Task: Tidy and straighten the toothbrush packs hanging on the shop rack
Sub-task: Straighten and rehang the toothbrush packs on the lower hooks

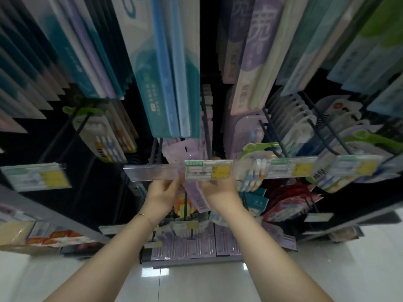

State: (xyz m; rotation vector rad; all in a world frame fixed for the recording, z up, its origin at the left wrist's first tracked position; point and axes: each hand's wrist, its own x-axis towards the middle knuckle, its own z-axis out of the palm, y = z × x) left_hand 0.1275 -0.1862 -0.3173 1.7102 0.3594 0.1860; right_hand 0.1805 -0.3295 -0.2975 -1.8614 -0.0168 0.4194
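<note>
Both arms reached up to the middle row of the rack, where a flat lilac card toothbrush pack (194,192) hung at six o'clock of a clear plastic price rail (152,172) and partly behind it. That placing probably explained the grip from below: the rail and its white-and-yellow paper price label (208,170) blocked any approach from the front. The left hand (162,194) met the pack's edge from nine o'clock with thumb and fingertips drawn together, apparently pinching the card, though blur made this uncertain. The right hand (220,190) covered the pack from three o'clock. Its fingers ran up behind the label, so whether they were spread or clamped could not be told. One hand on each side would have let the person square the pack on its dark metal peg hook (206,127), which ran back towards twelve o'clock. At twelve o'clock above that hook hung a tall teal-and-blue boxed toothbrush pack (170,83), and green-topped blister packs (259,149) sat on hooks at three o'clock of the label. The straightening seemed to be in progress.
</note>
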